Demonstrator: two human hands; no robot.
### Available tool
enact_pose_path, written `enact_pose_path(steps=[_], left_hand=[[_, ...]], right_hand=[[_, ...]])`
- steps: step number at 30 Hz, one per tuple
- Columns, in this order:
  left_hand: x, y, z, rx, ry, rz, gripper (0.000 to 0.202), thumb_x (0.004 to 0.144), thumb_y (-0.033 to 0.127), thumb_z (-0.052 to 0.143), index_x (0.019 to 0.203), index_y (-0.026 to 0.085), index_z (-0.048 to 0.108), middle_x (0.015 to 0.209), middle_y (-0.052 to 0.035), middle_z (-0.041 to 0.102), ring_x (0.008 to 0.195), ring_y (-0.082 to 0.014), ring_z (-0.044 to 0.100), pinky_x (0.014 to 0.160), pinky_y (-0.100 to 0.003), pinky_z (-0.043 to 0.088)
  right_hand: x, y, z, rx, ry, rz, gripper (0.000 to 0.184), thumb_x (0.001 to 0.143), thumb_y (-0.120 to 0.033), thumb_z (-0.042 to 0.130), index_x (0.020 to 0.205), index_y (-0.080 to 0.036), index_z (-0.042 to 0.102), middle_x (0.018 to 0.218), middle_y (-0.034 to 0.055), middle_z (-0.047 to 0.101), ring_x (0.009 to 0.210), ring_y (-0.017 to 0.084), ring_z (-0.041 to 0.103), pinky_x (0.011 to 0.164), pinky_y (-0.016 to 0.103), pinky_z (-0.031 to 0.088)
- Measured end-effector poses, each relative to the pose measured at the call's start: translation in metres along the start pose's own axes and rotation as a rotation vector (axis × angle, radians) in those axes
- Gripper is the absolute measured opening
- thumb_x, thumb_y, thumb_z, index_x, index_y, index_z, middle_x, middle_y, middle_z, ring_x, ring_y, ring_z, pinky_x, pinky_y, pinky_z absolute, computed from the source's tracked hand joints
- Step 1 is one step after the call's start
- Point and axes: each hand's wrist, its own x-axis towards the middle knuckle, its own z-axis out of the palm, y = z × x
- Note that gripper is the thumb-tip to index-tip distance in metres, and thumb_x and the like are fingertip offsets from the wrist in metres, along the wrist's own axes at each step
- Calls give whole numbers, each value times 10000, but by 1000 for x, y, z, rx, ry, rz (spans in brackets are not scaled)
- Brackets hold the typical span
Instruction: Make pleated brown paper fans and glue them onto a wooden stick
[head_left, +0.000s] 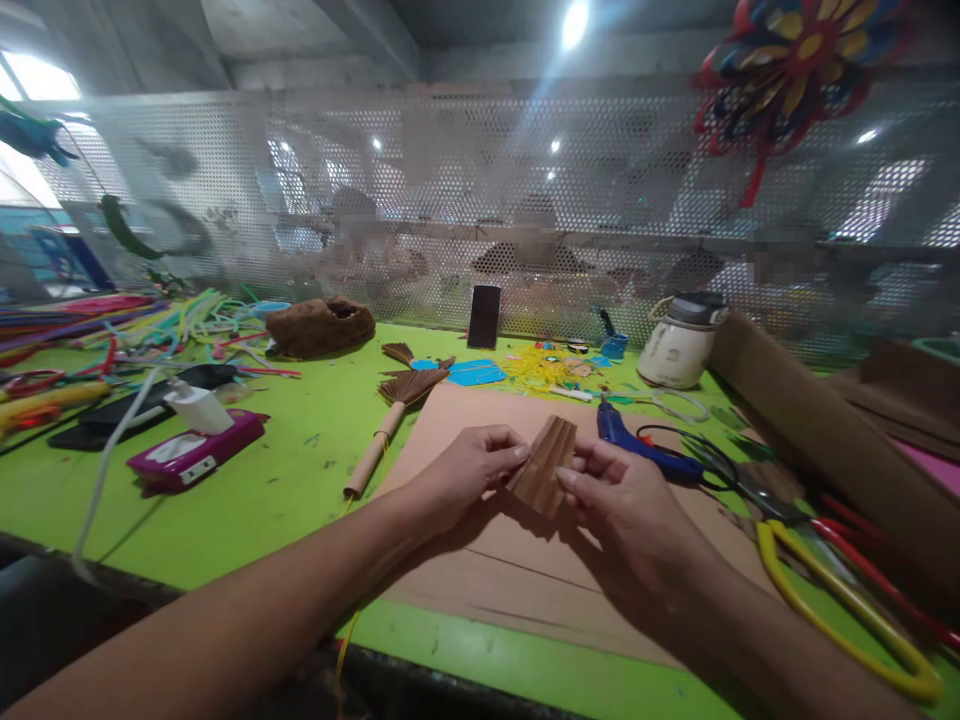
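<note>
A small pleated piece of brown paper [546,466], narrow at the top and wider below, is held up between both hands. My left hand [480,465] pinches its left edge between thumb and fingers. On the right edge, my right hand [611,485] grips it with the thumb in front and fingers behind. Beneath them lies a large sheet of brown cardboard [480,560]. Left of the sheet rests a paper tube with a fanned brown end [386,435], a yellow string on it. A blue glue gun [649,445] lies just beyond my right hand.
Yellow-handled scissors [840,600] and a red-handled tool [885,570] are at the right, beside a cardboard box [810,430]. A purple power strip [196,450] with a white plug stands left. Farther back are a phone [484,316], yellow shreds [536,375] and a white jug [679,345].
</note>
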Motion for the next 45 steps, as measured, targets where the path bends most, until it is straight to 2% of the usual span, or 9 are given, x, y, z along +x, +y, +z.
enact_pose_path(steps=[4,8,12,16,21,25,30,36,45], left_hand=[[-4,0,5,-146,-41,-31,218,749,317,644,750,149,505,729,-49,593,661,-157,582,638,-298,449],[-6,-1,10,-132,-49,-2,213,799,344,590,775,164,479,717,-33,575,630,-146,572,612,-293,451],[-5,0,10,100,-75,80,246,767,355,639,856,159,520,758,-29,583,635,-130,544,605,-274,434],[-2,2,9,321,-21,169,261,684,271,711,860,138,571,801,-42,606,700,-144,543,622,-254,414],[-1,0,9,228,46,121,169,785,306,589,784,137,582,708,-32,586,614,-121,502,551,-242,364],[1,-2,7,300,65,121,199,816,322,547,738,141,574,656,-16,547,568,-107,451,516,-243,324],[2,0,5,263,112,151,162,816,301,544,746,154,535,708,-22,548,635,-116,470,573,-245,362],[0,3,5,111,49,107,180,771,276,599,751,180,449,673,15,495,592,-90,444,551,-234,334],[-4,6,4,104,-25,93,250,722,311,688,774,171,487,709,3,545,619,-107,488,583,-251,339]], right_hand=[[1,1,-2,14,17,-8,309,692,-236,731,991,-202,661,727,-2,571,613,133,540,660,330,481],[0,1,-1,21,23,6,293,694,-236,726,980,-205,668,684,-6,576,556,120,514,644,329,481],[-1,0,2,25,36,33,316,658,-268,747,958,-194,681,657,16,618,574,160,566,592,315,469],[-1,0,3,36,21,36,295,658,-261,748,938,-193,685,673,18,628,594,162,578,601,316,465],[-1,-1,1,26,-8,34,261,672,-241,737,921,-194,675,673,4,592,647,178,592,617,326,464],[-2,-1,2,17,11,53,262,685,-239,725,936,-188,667,673,6,576,633,171,583,573,299,441],[0,1,2,7,2,45,247,678,-240,730,910,-181,669,648,0,566,626,166,573,576,293,427],[-3,3,4,26,6,93,220,672,-227,726,880,-177,675,682,23,613,652,173,577,622,314,436],[-14,-6,18,69,36,130,167,725,-268,686,870,-187,666,827,43,650,751,176,583,676,309,429]])
